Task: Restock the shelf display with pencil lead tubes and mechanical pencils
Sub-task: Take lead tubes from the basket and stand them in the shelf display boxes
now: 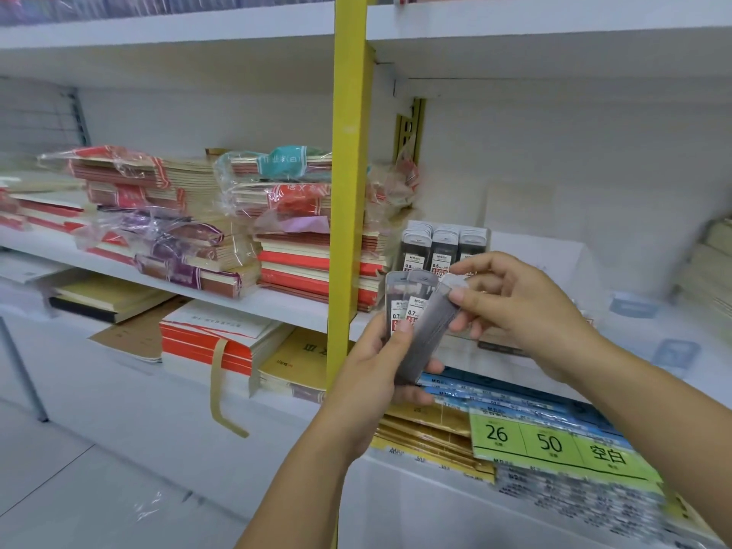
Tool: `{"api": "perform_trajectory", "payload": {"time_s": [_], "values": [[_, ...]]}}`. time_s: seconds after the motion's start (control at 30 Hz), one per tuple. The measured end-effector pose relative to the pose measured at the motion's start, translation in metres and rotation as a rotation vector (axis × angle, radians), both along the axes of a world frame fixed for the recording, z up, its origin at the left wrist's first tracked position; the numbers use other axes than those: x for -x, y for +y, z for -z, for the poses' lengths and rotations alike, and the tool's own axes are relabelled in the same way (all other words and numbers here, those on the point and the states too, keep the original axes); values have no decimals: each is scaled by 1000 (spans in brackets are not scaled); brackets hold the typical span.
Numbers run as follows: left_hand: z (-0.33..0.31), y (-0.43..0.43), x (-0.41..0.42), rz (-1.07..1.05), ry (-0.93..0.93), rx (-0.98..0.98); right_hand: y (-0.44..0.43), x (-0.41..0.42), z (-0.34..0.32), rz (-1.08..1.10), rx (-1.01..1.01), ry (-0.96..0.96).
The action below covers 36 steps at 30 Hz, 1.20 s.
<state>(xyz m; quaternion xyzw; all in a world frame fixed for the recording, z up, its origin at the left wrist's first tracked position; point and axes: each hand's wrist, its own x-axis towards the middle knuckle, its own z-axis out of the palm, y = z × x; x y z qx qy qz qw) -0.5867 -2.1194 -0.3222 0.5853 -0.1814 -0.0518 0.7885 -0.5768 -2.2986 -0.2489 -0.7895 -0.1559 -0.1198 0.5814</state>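
Left hand point(376, 374) has a little bunch of 0.7 lead tubes point(404, 301) standing upright in its grip, thumb pressed across the front of them and fingers curled round the back. You can read "0.7" on two of the labels; how many tubes are in the bunch I honestly can't tell.

Right hand point(515, 307) has its grip closed on one tilted tube point(429, 338), thumb and fingers pinching the top end. That tube leans across the front of the bunch, its lower end down by the left hand's fingers. It's motion-blurred, so there's no reading its label.

All of this is right in front of the yellow upright post point(348, 192), just below the shelf edge. On the white shelf point(293, 303) just behind the hands there's a clear display box point(519, 271) with three rows of 0.5 lead tubes point(443, 247) standing at its left end.

Left of the post, the same shelf holds stacks of notebooks point(285, 263), some in torn plastic wrap. One level down, under the hands, lie blue packs point(495, 394), gold packs point(427, 427) and a green card point(554, 445) printed 26 and 50.
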Motion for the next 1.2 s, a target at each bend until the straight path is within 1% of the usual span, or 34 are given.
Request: {"api": "perform_trajectory", "payload": {"time_s": [0.27, 0.43, 0.7, 0.8, 0.9, 0.97, 1.03, 1.1, 1.13, 1.2], "values": [[1, 2, -2, 39, 36, 1, 7, 4, -2, 44, 53, -56], [5, 6, -6, 46, 106, 50, 1, 3, -2, 51, 58, -16], [7, 6, -10, 11, 70, 60, -7, 1, 4, 59, 4, 33], [7, 5, -11, 1, 60, 56, -8, 2, 2, 41, 40, 35], [6, 2, -12, -10, 58, 68, -9, 4, -9, 96, 57, -63], [4, 1, -15, -18, 66, 94, -12, 2, -26, 200, 76, -224], [3, 2, -18, -34, 74, 109, -14, -3, -46, 290, 143, -400], [3, 3, -20, -42, 76, 114, -12, -12, -58, 340, 290, -517], [3, 4, -21, -43, 72, 112, -9, -18, -60, 354, 386, -536], [3, 6, -21, -39, 57, 104, -5, -32, -57, 370, 560, -509]]}}
